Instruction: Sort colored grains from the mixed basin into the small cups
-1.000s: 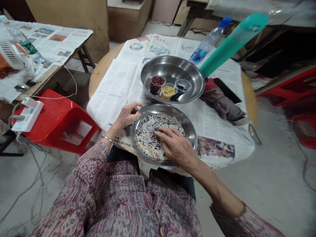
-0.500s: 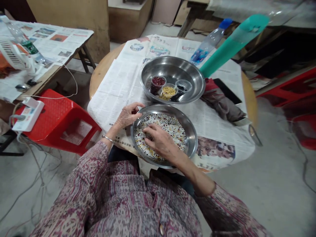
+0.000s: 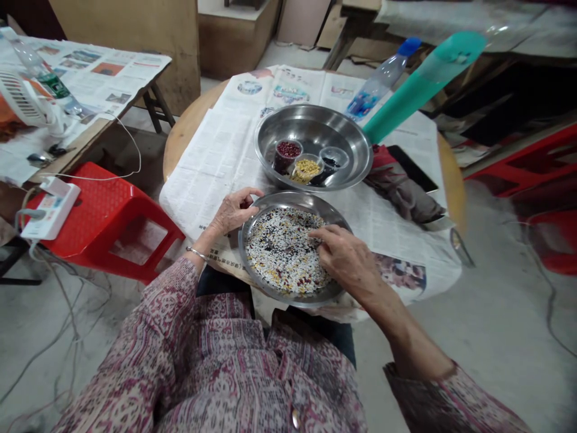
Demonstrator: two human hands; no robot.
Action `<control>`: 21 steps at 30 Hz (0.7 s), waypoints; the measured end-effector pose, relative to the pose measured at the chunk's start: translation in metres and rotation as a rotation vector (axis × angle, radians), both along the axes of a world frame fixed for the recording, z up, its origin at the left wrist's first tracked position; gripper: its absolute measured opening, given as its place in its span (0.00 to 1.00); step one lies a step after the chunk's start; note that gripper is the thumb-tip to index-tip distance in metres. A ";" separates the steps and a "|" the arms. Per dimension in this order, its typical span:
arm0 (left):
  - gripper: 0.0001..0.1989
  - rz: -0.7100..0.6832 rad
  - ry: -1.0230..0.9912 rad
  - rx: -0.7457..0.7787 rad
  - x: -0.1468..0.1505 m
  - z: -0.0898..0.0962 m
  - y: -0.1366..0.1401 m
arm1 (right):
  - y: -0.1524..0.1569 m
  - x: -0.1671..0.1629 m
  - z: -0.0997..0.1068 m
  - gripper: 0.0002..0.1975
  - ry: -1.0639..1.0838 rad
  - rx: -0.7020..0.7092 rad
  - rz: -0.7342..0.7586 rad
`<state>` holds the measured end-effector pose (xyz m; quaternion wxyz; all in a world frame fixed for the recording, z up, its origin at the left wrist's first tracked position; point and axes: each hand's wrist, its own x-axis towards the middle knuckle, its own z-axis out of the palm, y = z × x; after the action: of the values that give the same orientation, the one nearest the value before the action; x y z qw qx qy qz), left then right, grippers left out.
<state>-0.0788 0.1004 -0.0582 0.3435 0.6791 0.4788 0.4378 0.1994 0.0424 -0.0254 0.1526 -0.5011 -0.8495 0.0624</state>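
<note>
A shallow stainless-steel pan holds a spread of mixed white, black, yellow and dark red grains. My left hand grips the pan's left rim between thumb and forefinger. Over the pan's right side, my right hand reaches in with its forefinger stretched to the grains and the other fingers bent; nothing shows in it. Behind stands a larger steel basin. Inside it are clear cups of dark red beans, yellow beans and black beans.
Newspaper covers the round table. Behind the basin on the right are a blue-capped bottle and a tall green tube. A grey and red cloth item lies beside a dark phone-like slab. A red stool carries a power strip.
My right hand has moved right across the pan, from the middle of the grains to their right side. A dark patch now shows in the middle. My left hand stays on the rim.
</note>
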 end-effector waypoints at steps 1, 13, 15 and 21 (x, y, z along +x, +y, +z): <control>0.15 0.001 0.000 -0.001 0.000 0.000 0.000 | -0.001 0.002 0.001 0.17 0.005 0.011 0.002; 0.16 -0.007 -0.009 -0.004 0.000 -0.001 0.001 | -0.012 -0.012 -0.022 0.10 0.199 -0.164 0.016; 0.16 -0.009 -0.012 -0.004 0.000 -0.001 0.001 | -0.012 -0.022 -0.020 0.10 0.271 -0.192 0.050; 0.14 -0.006 -0.002 0.007 -0.001 -0.001 0.001 | -0.028 -0.041 0.005 0.11 0.268 -0.202 0.325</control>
<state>-0.0794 0.1013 -0.0595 0.3429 0.6811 0.4751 0.4391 0.1584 0.0149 -0.0207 0.2010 -0.3579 -0.8806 0.2366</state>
